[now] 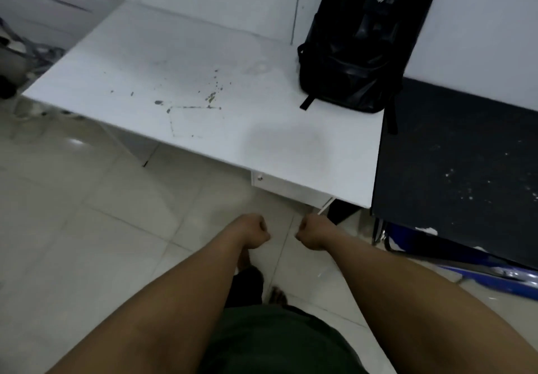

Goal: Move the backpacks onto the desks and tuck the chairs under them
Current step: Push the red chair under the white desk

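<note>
A black backpack stands upright on the far right corner of a white desk, leaning against the white wall. One strap hangs over the desk's right edge. A black desk adjoins the white one on the right. My left hand and my right hand are both curled into fists, side by side below the white desk's front edge, above the tiled floor. Neither fist holds anything. No chair is clearly in view.
Under the black desk lies a blue object with metal legs. A small white drawer unit hangs under the white desk's front right. Cluttered cables and dark items sit at the far left. My bare feet stand on pale floor tiles.
</note>
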